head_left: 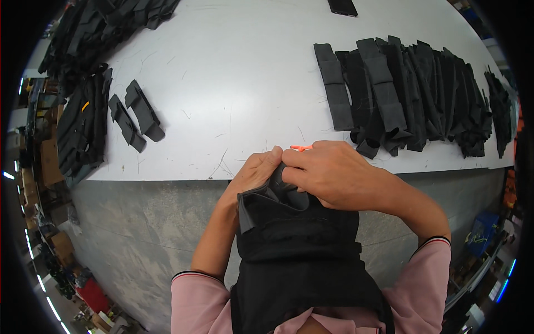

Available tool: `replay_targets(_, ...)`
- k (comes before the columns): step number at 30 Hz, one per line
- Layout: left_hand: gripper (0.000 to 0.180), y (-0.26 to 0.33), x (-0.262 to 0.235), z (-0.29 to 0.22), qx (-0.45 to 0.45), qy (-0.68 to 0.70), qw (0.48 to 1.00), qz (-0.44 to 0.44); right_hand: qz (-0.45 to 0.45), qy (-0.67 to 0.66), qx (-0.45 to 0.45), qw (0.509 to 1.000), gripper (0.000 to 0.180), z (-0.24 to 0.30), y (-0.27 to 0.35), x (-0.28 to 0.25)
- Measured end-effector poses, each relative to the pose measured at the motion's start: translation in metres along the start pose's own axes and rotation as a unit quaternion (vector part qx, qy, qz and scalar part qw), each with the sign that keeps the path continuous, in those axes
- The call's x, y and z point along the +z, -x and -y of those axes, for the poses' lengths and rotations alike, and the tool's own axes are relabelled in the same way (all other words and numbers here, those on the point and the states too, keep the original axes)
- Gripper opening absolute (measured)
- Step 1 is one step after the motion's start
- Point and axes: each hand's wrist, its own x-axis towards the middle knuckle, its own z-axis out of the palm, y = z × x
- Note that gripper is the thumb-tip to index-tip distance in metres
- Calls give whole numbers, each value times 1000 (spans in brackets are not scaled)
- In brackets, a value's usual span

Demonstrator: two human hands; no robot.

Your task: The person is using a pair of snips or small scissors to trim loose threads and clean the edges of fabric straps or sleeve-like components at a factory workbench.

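My left hand (257,171) is closed, its thumb and fingers pinching the upper end of a dark grey fabric strip (249,212). The strip hangs folded in front of my black apron (303,278), over the table's near edge. Close against it, my right hand (336,173) is closed too, with thumb and forefinger meeting the left fingertips at the cloth. A small orange tool (301,148) sticks out from the right fist; the rest of it is hidden inside the hand, so its kind does not show.
On the white table (233,83), many dark fabric strips (384,89) lie in an overlapping row at right. Two short strips (146,114) lie at left beside a dark stack (83,125) and a heap (105,28). A black phone (342,7) rests at the far edge. Loose threads are scattered about.
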Motion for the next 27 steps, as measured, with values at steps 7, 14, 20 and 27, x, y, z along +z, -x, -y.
replay_targets(7, 47, -1, -5, 2, -41, -3, 999, 20, -22, -20, 6, 1000, 14, -1, 5, 6)
replay_targets(14, 47, -2, -7, 2, -49, 0, 999, 23, -59, -29, 15, 998, 16, 2, 8, 5)
replay_targets(20, 48, 1, -12, 5, 4, -23, 1000, 6, -75, 14, 21, 997, 18, 7, 9, 7)
replay_targets(27, 49, 1, -11, 3, -11, -44, 999, -1, -80, -8, 10, 997, 19, 4, 10, 14)
